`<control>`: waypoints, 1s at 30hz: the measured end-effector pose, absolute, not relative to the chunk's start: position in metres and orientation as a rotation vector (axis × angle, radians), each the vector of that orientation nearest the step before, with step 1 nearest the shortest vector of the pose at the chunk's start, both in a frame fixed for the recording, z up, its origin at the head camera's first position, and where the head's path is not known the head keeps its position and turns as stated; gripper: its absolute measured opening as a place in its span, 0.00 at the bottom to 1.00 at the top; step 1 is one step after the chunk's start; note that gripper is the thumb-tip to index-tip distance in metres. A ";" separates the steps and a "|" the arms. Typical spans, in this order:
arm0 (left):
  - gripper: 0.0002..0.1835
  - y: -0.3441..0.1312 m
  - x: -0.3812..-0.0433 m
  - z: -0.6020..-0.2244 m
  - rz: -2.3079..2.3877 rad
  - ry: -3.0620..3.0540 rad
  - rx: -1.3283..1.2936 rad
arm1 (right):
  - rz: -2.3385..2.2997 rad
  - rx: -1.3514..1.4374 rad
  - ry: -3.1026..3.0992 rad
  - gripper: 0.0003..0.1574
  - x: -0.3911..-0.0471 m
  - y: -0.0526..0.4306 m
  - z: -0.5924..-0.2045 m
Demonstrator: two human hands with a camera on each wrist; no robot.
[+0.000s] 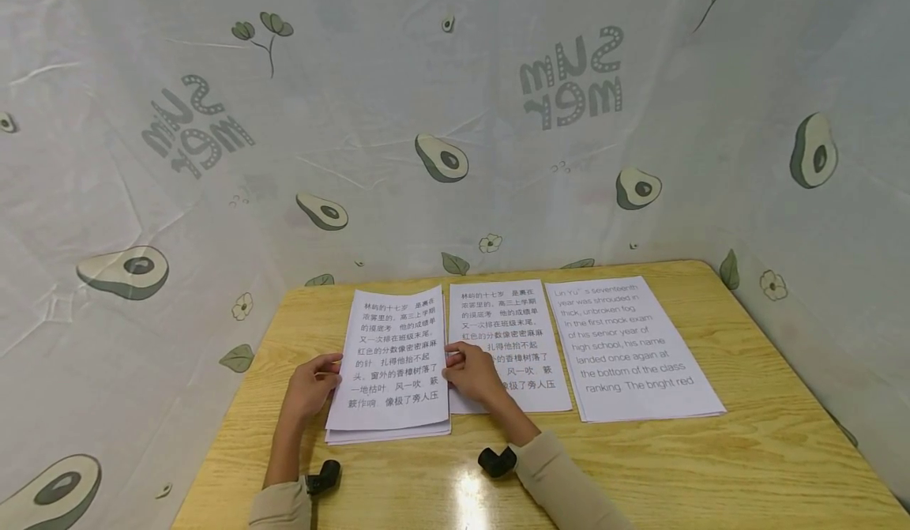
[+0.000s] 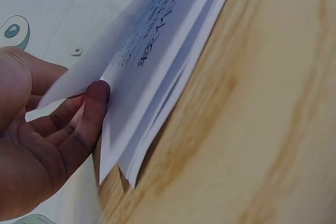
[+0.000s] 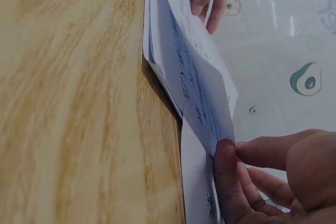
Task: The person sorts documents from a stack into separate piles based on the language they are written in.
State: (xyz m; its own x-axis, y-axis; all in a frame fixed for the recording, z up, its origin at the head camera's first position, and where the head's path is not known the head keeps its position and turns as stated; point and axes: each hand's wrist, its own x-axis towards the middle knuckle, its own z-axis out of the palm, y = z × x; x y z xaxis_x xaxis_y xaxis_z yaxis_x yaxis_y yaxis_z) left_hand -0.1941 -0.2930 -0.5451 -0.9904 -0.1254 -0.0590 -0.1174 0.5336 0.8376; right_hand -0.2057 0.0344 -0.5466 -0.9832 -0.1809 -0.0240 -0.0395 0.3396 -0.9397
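Note:
A stack of white sheets [image 1: 394, 415] with printed Chinese text lies at the left, its top sheet lifted a little off those below. My left hand [image 1: 306, 392] pinches that top sheet [image 2: 118, 108] at its left edge. On the opposite edge, the right hand [image 1: 475, 376] pinches the same sheet [image 3: 197, 85] between thumb and finger. The right hand and forearm cover part of the middle stack of sheets [image 1: 498, 293], which bears similar Chinese text. In the left wrist view, gaps show between the lower sheets of the left stack.
To the right lies a third stack of sheets [image 1: 640, 404] with English text. All stand on a yellow wood-grain table [image 1: 398, 483]. Behind and at the sides hangs a pale curtain [image 1: 370, 103] with avocado prints. Each wrist wears a small black camera [image 1: 498, 461].

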 end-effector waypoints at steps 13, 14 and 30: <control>0.22 -0.291 -0.189 -0.540 -1.536 -2.738 0.324 | -1.527 -0.264 2.709 0.23 -0.201 0.052 -0.533; 0.23 -0.291 -0.189 -0.538 -1.536 -2.734 0.335 | -1.528 -0.259 2.713 0.23 -0.200 0.056 -0.532; 0.24 -0.224 -0.214 -0.514 -1.537 -2.692 0.191 | -1.494 -0.091 2.787 0.26 -0.206 0.147 -0.521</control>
